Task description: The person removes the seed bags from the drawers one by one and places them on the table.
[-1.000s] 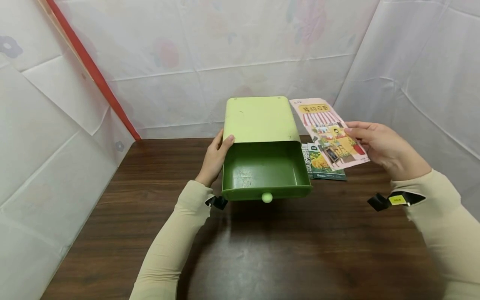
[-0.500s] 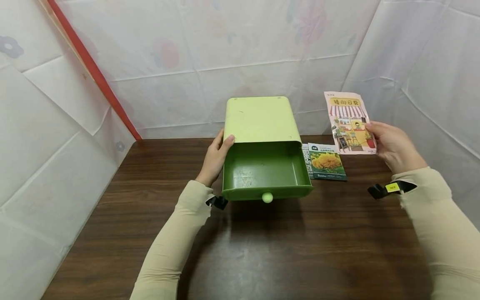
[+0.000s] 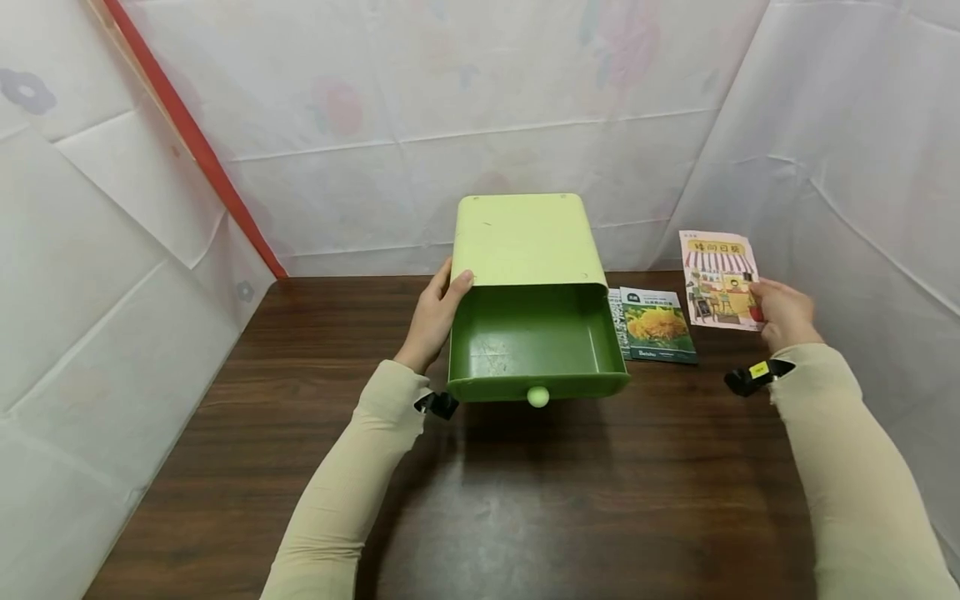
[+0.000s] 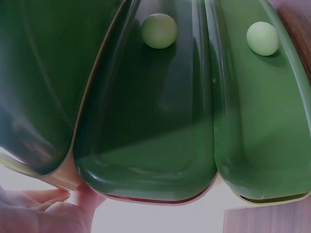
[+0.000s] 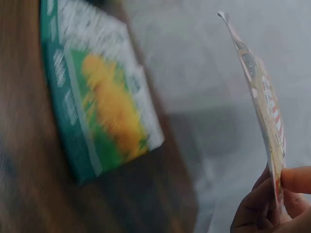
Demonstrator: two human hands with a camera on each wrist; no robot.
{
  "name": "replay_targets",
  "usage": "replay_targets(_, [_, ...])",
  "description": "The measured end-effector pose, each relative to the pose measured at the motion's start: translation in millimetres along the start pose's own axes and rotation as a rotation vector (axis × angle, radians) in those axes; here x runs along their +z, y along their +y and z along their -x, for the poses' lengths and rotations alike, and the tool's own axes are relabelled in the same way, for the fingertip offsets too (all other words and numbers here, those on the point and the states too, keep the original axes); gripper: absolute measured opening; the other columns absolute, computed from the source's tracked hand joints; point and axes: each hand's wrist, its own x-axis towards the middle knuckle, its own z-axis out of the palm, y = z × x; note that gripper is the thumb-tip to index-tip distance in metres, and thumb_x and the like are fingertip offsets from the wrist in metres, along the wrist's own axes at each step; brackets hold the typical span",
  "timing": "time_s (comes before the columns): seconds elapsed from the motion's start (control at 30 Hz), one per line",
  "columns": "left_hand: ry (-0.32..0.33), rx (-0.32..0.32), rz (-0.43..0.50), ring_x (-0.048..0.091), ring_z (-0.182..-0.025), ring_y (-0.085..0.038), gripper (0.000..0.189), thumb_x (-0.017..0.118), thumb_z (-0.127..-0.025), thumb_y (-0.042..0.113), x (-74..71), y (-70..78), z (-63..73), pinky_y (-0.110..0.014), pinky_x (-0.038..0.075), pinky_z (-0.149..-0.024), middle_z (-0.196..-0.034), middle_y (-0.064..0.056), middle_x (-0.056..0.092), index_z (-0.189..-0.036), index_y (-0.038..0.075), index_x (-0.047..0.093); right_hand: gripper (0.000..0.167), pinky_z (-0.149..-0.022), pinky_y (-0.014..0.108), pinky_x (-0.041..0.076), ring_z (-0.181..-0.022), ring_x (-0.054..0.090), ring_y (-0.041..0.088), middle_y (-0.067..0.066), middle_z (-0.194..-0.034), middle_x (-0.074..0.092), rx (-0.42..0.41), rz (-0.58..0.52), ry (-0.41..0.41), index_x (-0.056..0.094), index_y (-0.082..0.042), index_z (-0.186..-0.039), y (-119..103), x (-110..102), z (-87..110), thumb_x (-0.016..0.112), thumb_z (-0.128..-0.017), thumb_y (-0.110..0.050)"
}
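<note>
My left hand (image 3: 433,321) rests on the left side of a light-green drawer cabinet (image 3: 528,237), its thumb at the top front edge. The cabinet's top drawer (image 3: 537,387), dark green with a round pale knob, is pulled out and has nothing in it. Two lower drawers (image 4: 160,111) with knobs show in the left wrist view, pushed in. At the right, my right hand (image 3: 783,312) pinches a pink seed packet (image 3: 722,279) printed with a striped awning and a shop front. In the right wrist view this packet (image 5: 265,116) is seen nearly edge-on between thumb and fingers.
A green seed packet with a yellow flower (image 3: 656,327) lies on the dark wooden table (image 3: 480,508) just right of the cabinet. It overlaps another packet (image 3: 618,321) partly hidden behind the cabinet. White sheeting (image 3: 360,192) stands behind and along both sides.
My right hand has carried the pink packet rightward, away from the cabinet, then lowered it, uncovering the flower packet. My left hand and the drawer stay in place.
</note>
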Motion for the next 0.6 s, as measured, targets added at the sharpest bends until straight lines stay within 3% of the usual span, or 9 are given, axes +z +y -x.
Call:
replay_targets(0.07, [0.004,0.004,-0.002,0.034,-0.145,-0.021,0.073,0.049,-0.098,0.057,-0.1,0.1,0.1,-0.047,0.042,-0.109,-0.164,0.003,0.018,-0.158,0.030,0.017,0.026,-0.053,0.014,0.049,-0.065,0.056,-0.003,-0.016,-0.070,0.061,-0.010,0.065,0.088,0.071,-0.030,-0.114,8.5,-1.3,-8.8,0.061,-0.095,-0.013])
replay_targets(0.13, [0.005,0.006,-0.002,0.035,-0.145,-0.022,0.073,0.049,-0.098,0.057,-0.5,0.3,0.2,-0.047,0.042,-0.109,-0.164,0.002,0.019,-0.158,0.030,0.017,0.037,-0.054,0.011,0.046,-0.070,0.051,-0.004,-0.017,-0.078,0.057,-0.033,0.144,0.156,0.064,-0.024,-0.131,17.5,-1.7,-16.1,0.060,-0.095,-0.014])
replay_targets(0.23, [0.005,0.013,0.002,0.034,-0.145,-0.022,0.073,0.049,-0.097,0.057,-0.2,1.1,0.1,-0.047,0.042,-0.110,-0.164,0.002,0.019,-0.157,0.030,0.017,0.045,-0.052,0.011,0.042,-0.072,0.047,-0.002,-0.014,-0.087,0.052,-0.077,0.240,0.212,0.054,-0.013,-0.141,30.6,-3.1,-24.9,0.056,-0.096,-0.012])
replay_targets(0.43, [0.006,0.007,0.005,0.033,-0.145,-0.022,0.073,0.049,-0.097,0.058,0.6,1.0,0.3,-0.047,0.042,-0.109,-0.164,0.002,0.018,-0.157,0.030,0.018,0.048,-0.045,0.022,0.046,-0.053,0.048,0.001,-0.003,-0.091,0.052,-0.119,0.465,0.194,0.047,-0.005,-0.146,50.1,-9.5,-37.7,0.045,-0.099,-0.013])
replay_targets(0.6, [0.008,0.002,-0.002,0.033,-0.145,-0.022,0.074,0.050,-0.096,0.058,1.2,1.2,-0.3,-0.047,0.042,-0.110,-0.164,0.002,0.018,-0.157,0.030,0.018,0.048,-0.049,0.020,0.048,-0.052,0.048,-0.001,0.016,-0.130,0.054,-0.145,0.564,0.176,0.043,-0.005,-0.148,59.7,-11.4,-43.9,0.043,-0.100,-0.013])
